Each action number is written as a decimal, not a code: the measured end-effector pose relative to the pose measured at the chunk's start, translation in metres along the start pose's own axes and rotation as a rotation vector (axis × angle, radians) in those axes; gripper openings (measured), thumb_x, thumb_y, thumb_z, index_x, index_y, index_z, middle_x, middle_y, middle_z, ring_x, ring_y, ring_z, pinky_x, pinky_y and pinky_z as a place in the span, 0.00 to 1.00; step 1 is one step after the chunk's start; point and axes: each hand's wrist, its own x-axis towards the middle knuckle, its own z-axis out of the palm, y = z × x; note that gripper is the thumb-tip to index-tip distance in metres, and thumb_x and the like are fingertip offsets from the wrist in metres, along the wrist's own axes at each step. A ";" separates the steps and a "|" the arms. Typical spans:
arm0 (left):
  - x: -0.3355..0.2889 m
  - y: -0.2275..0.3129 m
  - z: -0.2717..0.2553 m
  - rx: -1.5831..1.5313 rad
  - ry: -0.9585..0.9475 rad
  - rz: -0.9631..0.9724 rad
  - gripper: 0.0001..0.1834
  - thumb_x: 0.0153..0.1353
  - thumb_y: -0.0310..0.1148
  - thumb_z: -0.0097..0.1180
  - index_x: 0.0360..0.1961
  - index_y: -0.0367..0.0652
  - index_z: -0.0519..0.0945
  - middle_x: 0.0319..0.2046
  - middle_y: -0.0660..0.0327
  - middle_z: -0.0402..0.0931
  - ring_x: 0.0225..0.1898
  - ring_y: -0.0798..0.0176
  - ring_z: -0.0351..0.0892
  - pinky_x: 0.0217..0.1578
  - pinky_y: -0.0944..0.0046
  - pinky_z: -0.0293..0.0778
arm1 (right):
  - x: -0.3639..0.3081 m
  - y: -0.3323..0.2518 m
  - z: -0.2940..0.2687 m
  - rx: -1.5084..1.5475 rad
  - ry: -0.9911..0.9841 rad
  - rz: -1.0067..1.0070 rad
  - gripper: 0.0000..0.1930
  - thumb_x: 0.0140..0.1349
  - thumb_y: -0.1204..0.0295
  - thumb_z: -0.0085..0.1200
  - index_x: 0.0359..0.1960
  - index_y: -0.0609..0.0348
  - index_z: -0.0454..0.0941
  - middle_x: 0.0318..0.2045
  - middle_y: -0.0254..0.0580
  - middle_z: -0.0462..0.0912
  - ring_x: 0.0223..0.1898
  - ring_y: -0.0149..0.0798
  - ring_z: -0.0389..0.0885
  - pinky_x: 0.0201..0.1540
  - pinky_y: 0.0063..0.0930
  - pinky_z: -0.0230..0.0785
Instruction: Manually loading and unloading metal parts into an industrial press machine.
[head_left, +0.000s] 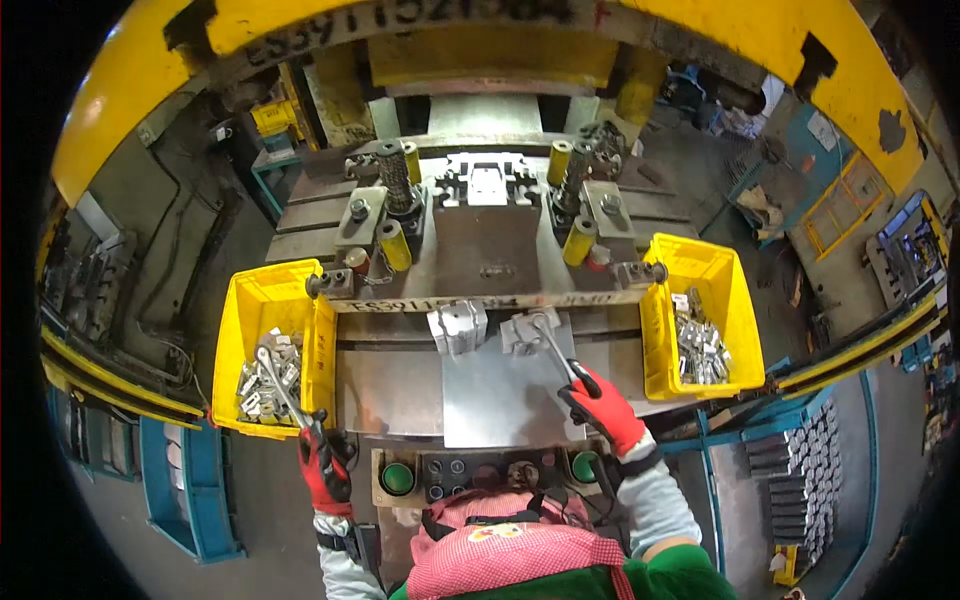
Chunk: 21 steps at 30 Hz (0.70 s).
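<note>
My left hand (325, 468), in a red and black glove, is closed on a long grey hand tool with a rounded head (285, 388). Its head reaches into the left yellow bin (320, 365), over small metal parts (270, 375). My right hand (607, 405), gloved alike, grips a similar long grey tool (557, 349). The far end of this one meets a grey metal piece (518, 334) on the flat sheet (490, 400); whether it grips the piece I cannot tell. Beside that lies a stack of bent metal pieces (458, 328).
Ahead stands a press die with yellow-capped posts (395, 245) and a bright shaped part (487, 185) in its middle. The right yellow bin (745, 330) holds more small metal parts. Green buttons (398, 478) sit on the near panel. A rack of stacked parts (800, 490) stands lower right.
</note>
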 end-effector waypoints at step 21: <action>-0.031 -0.016 -0.041 -0.178 0.216 -0.134 0.18 0.55 0.40 0.45 0.46 0.47 0.65 0.19 0.65 0.67 0.19 0.68 0.66 0.23 0.61 0.70 | 0.199 -0.128 0.058 -0.376 0.255 -0.373 0.19 0.50 0.64 0.51 0.42 0.63 0.67 0.31 0.41 0.75 0.32 0.36 0.72 0.36 0.27 0.63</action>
